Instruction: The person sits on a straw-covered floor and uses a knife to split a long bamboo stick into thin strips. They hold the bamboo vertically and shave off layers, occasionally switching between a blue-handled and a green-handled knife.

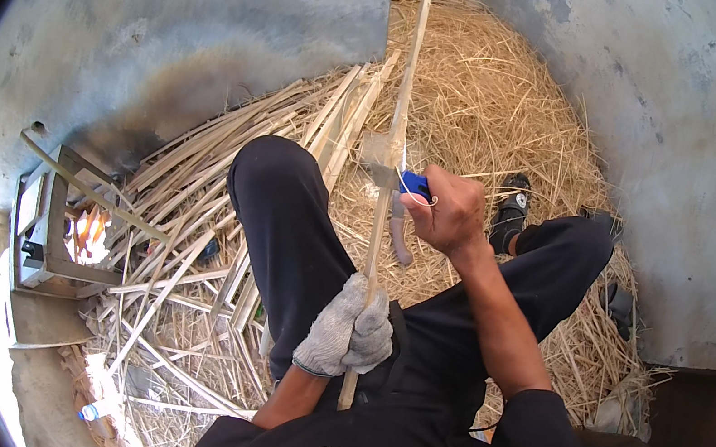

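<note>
A long, thin bamboo strip (378, 236) runs from my lap up past the top of the view. My left hand (347, 330), in a grey knitted glove, is wrapped round its lower part. My bare right hand (452, 207) grips a small blue tool (416, 184) against the strip's right side; its working edge is hidden. A thin pale shaving (431, 201) curls over the blue part. Just left of the right hand, a flat greyish metal piece (380, 155) lies at the strip. A brown, rounded handle-like piece (400, 237) shows below it.
Split strips (214, 144) are heaped at the left, beside my bent knee. Straw-like shavings (488, 77) cover the ground ahead. Grey metal sheets (195, 18) curve around the space. A wooden frame (57, 218) stands at the left, and a dark sandal (511, 210) is at the right.
</note>
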### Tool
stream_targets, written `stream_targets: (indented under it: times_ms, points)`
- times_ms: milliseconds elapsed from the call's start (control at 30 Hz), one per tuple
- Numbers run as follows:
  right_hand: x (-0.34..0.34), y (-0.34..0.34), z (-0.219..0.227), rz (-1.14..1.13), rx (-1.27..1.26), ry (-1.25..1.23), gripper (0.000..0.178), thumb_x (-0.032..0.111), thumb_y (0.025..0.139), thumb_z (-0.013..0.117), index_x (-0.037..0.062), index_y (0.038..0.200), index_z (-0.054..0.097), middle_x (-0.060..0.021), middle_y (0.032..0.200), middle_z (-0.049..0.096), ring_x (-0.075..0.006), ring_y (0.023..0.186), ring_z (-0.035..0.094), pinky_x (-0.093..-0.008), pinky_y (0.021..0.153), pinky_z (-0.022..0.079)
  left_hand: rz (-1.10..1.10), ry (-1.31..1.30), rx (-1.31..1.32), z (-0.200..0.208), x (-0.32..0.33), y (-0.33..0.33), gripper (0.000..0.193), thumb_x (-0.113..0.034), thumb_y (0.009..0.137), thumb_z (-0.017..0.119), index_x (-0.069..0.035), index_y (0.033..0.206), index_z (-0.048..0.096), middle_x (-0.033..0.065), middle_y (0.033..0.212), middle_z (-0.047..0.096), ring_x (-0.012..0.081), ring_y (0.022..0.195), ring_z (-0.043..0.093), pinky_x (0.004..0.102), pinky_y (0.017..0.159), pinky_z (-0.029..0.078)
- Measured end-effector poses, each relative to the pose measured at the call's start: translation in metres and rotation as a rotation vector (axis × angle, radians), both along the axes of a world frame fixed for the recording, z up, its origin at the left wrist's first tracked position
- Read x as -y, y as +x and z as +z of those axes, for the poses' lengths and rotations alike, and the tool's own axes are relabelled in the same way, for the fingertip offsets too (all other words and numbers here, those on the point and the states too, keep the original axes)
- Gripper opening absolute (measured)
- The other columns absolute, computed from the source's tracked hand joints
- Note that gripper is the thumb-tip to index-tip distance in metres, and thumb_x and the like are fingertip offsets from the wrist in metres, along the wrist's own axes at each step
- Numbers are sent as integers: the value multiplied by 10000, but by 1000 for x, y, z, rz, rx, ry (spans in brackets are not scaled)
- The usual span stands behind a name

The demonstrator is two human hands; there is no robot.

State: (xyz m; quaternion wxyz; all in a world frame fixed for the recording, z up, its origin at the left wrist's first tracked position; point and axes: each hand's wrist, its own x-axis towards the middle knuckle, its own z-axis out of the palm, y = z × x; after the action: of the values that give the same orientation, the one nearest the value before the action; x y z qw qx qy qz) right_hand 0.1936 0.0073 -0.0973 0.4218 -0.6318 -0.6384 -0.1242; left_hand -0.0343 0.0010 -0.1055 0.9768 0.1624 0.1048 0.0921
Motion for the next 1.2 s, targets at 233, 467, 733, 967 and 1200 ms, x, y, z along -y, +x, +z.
stream_targets:
  times_ms: [233,467,733,967,1200]
  points:
    - [-30,46,13,-59,383,162,691,715,887,437,72,632,425,-49,549,401,-229,442,490,-364,408,387,36,-53,86,-2,2,10,516,-524,1037,316,-143,699,393,-37,453,267,99,294,239,260,287,247]
    - [-34,59,-81,-134,198,106,647,655,940,433,98,612,464,-47,484,477,-207,407,536,-329,372,403,45,124,-487,1,-2,23,411,-412,1048,348,-158,729,397,-45,479,278,102,298,237,265,271,235]
    - [-46,-39,-161,268,-1601,-521,608,585,1006,381,56,726,491,-57,490,388,-169,409,380,-372,413,332,184,89,-683,-43,-22,20,408,-459,1025,426,-177,730,416,-53,488,297,94,314,284,257,304,239]
    - [-33,-54,-127,-94,-800,-327,427,416,1007,489,14,876,546,-130,600,529,-296,555,559,-412,533,395,197,162,-636,-40,-29,18,406,-433,1038,413,-147,756,464,-6,528,403,132,354,359,279,320,308]
    - [-30,-24,-98,-196,-321,-235,252,259,948,591,25,872,533,-187,660,603,-373,553,612,-467,508,472,241,209,-428,-19,-15,19,402,-397,1046,395,-110,770,448,28,560,430,140,375,371,280,337,308]
